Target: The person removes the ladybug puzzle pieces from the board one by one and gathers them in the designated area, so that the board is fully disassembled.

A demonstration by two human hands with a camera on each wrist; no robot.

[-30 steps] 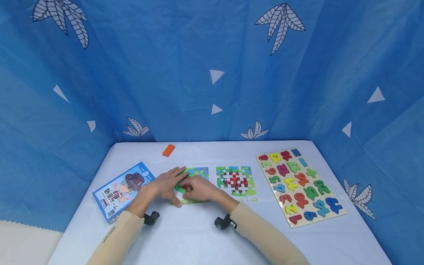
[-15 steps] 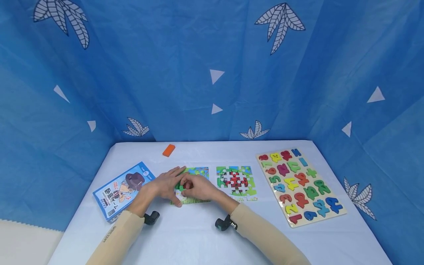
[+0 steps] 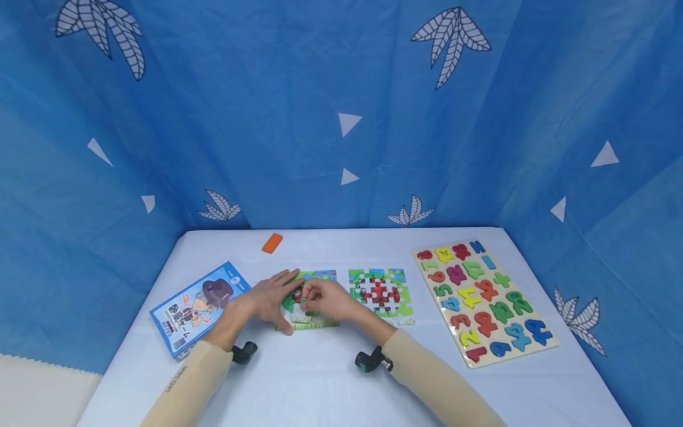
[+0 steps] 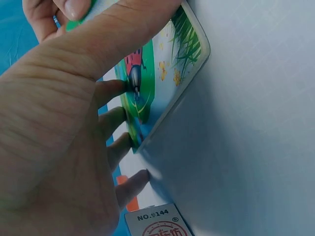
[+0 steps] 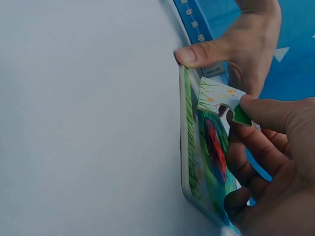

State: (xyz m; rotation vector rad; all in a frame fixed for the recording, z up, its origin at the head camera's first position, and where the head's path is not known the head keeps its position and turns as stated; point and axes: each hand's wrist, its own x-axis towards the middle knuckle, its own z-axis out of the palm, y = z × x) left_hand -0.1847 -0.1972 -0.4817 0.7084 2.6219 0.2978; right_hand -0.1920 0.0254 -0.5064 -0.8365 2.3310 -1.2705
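My left hand (image 3: 265, 298) lies spread at the left side of a shallow puzzle board (image 3: 322, 324), its thumb on the near edge. Fingertips touch the board's edge in the left wrist view. Above the board, my right hand (image 3: 329, 299) pinches a jigsaw piece (image 5: 214, 96) between thumb and fingers. White, with grass, small yellow flowers and a green corner, the piece is tilted and apart from the board. A red bug picture (image 5: 216, 150) shows on the board below it. Part of the board is hidden under both hands.
Right of the board lies a second ladybug jigsaw (image 3: 379, 293) with gaps between its pieces. A blue picture box (image 3: 200, 308) stands left, an orange block (image 3: 272, 243) at the back. A wooden number board (image 3: 482, 302) lies far right on the white table (image 3: 299, 385).
My right hand has drawn back to the right, uncovering more of the board's red and green picture. The left hand has stayed in place.
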